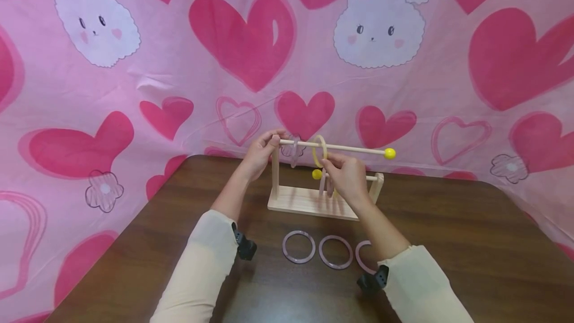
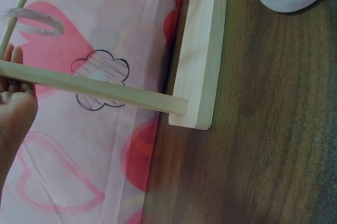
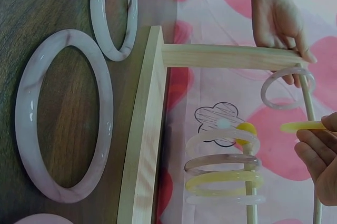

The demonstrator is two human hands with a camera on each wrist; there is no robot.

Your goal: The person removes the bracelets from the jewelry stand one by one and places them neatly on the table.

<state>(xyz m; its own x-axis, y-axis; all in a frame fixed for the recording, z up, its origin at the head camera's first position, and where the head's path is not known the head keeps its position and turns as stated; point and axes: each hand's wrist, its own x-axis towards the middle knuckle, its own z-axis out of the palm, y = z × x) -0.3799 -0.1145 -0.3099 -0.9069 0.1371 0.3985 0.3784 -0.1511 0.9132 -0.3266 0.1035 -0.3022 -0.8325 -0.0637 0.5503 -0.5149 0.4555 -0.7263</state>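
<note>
My left hand (image 1: 260, 156) grips the top of the left post of a pale wooden two-rod stand (image 1: 296, 202), its thumb over the post end. Between thumb and fingers my right hand (image 1: 350, 176) pinches a yellow bangle (image 3: 301, 126), which hangs around the long upper rod (image 1: 354, 149). Left of it, nearer the post, a pale purple bangle (image 1: 294, 156) hangs on the same rod. Several bangles, among them a brownish one (image 3: 221, 162) and a yellow one (image 3: 216, 185), hang on the lower rod (image 3: 251, 211); my right hand partly hides them in the head view.
Yellow balls cap the upper rod (image 1: 389, 153) and the lower rod (image 1: 317, 174). On the brown table (image 1: 188, 243), in front of the stand, lie three pale purple bangles (image 1: 284, 246), the rightmost partly behind my right forearm. A pink heart-patterned cloth (image 1: 242, 69) hangs behind.
</note>
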